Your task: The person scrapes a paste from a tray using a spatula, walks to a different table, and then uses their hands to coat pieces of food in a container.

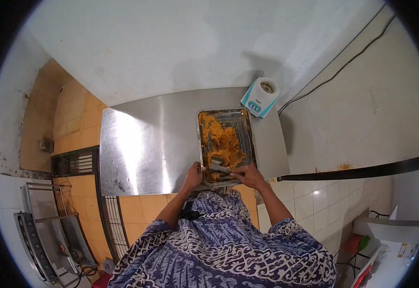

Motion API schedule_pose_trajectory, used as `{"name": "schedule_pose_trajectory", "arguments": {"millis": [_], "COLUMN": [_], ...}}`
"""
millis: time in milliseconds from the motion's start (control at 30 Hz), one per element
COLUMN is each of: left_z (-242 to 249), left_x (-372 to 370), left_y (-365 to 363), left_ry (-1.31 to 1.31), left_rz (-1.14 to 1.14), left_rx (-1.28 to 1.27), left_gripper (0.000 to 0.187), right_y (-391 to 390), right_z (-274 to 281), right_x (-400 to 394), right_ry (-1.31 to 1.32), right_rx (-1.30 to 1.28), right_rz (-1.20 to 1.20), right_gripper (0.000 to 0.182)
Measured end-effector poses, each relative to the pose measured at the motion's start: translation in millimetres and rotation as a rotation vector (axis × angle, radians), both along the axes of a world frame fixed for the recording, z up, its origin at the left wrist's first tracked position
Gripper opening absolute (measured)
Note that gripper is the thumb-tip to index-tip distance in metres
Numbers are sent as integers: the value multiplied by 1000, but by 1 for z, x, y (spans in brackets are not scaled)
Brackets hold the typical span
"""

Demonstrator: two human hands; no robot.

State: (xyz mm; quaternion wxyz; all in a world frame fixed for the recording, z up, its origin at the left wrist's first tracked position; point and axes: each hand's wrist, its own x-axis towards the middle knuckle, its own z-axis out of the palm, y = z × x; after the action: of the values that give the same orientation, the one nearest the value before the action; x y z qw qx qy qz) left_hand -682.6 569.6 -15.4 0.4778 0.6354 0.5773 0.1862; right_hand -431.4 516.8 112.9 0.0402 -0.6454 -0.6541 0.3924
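A rectangular metal tray (246,127) lies on the steel table, its long side pointing away from me. Orange mash (224,139) is spread unevenly inside it, thickest over the left and middle, with bare metal showing on the right. My right hand (250,176) is closed around the handle of a flat metal spatula (217,164), whose blade rests in the mash near the tray's front end. At the tray's front left corner, my left hand (194,175) grips the rim; its fingertips are partly hidden.
A white and turquoise blender base (261,98) stands behind the tray's right corner, against the wall. The steel table (144,139) extends to the left. A black cable (344,66) runs along the right wall. Metal racks (51,225) stand at the lower left.
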Motion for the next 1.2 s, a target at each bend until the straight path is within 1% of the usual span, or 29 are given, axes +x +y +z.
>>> {"name": "schedule_pose_trajectory", "arguments": {"millis": [100, 133, 200, 267, 300, 333, 400, 500, 567, 600, 700, 800, 900, 967, 1100, 1167, 1200], "left_z": [3, 2, -1, -4, -4, -3, 1, 3, -7, -11, -11, -1, 15, 9, -6, -5, -7], "left_x": [-2, -3, -2, -2, -1, -1, -2, -1, 0, 1, -1, -3, -5, -7, -9, -10, -11], "left_y": [0, 1, 2, 4, 6, 7, 8, 7, 4, 4, 6, 7, 4, 3, 4, 4, 5], "left_ry": [-45, -44, -41, -48, -52, -41, -22, -25, -33, -37, -25, -47, -123, -116, -97, -115, -126], "left_rz": [-3, -1, 5, 24, 32, 13, -23, -10, 24, 41, 24, 14, -6, -24, -17, -11, -10], "left_rx": [33, 33, 32, -25, -53, -50, -47, -6, 23, 37, -44, -43, -44, 1, 29, 28, 28], "left_gripper": [34, 35, 36, 38, 38, 38, 37, 38, 37, 36, 35, 33, 34, 34, 34, 33, 32], "right_y": [12, 15, 24, 42, 53, 60, 62, 41, 19, 9, -16, -34, -38, -38, -27, -15, -7], "right_z": [-4, -20, -70, -103, -108, -92, -29, -6, 5, 6, 1, 5, 19, -11, -24, -47, -43], "right_x": [-9, -5, 7, 20, 24, 27, 24, 26, 25, 26, 34, 28, 14, 16, 13, 20, 19], "right_ry": [-38, 32, 170, 123, 99, 160, 282, 237, 353, 411, 366, 320, -4, 67, 115, 134, 142], "right_rx": [-93, 29, 274, 288, 295, 177, -64, 28, 122, 169, 64, 139, 9, 6, 116, 134, 144], "right_rz": [-91, -107, -137, -243, -298, -344, -430, -361, -277, -235, -79, 90, 81, 21, -64, -81, -92], "right_gripper": [27, 29, 32, 35, 37, 38, 40, 40, 37, 36, 34, 30, 27, 26, 25, 26, 27]}}
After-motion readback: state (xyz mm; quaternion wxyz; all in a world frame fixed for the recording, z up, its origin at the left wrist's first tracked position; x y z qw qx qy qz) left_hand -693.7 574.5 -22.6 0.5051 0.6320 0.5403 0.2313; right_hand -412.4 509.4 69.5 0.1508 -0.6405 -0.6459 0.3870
